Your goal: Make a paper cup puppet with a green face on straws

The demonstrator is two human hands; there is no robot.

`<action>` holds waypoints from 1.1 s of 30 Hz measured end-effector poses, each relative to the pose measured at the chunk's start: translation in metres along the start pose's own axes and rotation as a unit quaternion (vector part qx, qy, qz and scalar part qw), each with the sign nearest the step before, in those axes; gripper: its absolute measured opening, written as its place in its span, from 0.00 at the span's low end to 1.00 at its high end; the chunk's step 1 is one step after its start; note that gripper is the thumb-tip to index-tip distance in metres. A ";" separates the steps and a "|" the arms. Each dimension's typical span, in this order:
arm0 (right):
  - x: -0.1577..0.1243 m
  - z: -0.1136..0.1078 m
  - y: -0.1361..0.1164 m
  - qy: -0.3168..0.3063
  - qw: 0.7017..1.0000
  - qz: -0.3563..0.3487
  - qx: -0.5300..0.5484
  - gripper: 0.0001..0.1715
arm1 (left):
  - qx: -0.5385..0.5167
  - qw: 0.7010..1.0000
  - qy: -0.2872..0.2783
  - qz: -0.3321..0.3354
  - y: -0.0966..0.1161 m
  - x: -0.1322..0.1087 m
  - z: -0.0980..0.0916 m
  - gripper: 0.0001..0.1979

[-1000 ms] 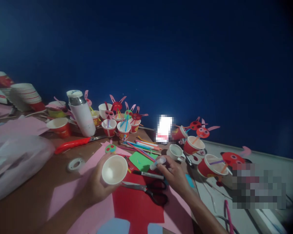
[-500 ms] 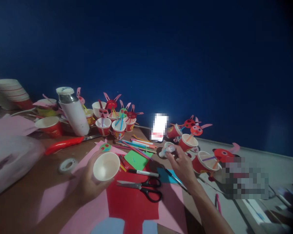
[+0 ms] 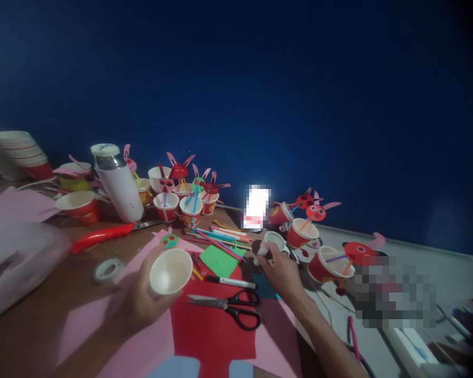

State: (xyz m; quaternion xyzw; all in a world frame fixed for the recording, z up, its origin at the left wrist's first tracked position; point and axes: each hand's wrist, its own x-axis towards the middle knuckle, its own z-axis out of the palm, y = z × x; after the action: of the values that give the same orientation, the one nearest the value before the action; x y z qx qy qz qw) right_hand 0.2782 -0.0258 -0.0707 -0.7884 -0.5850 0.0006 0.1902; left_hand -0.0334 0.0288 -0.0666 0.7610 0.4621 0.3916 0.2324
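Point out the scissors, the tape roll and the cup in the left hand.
scissors (image 3: pixel 236 310), head view, on the black handles.
tape roll (image 3: pixel 108 270), head view, on its ring.
cup (image 3: pixel 170 271), head view, on its white inside.

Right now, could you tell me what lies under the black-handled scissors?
The black-handled scissors lie on a red paper sheet, which rests on pink paper. What the red sheet covers beneath them cannot be seen.

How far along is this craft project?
Done: many decorated cups with paper bunny heads on straws stand by the wall. In hand: the left hand holds a plain cup; the right hand holds a small bottle. Left: stacked unused cups.
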 end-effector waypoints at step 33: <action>-0.034 -0.005 -0.051 0.113 0.941 -0.308 0.085 0.08 | 0.028 0.991 -0.038 0.123 -0.005 -0.003 -0.001 0.39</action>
State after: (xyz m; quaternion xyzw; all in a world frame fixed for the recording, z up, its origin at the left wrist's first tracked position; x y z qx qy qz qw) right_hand 0.2216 -0.0466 -0.0582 -0.5457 -0.7716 -0.0969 0.3122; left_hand -0.0379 0.0278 -0.0705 0.8325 0.3665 0.3752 0.1786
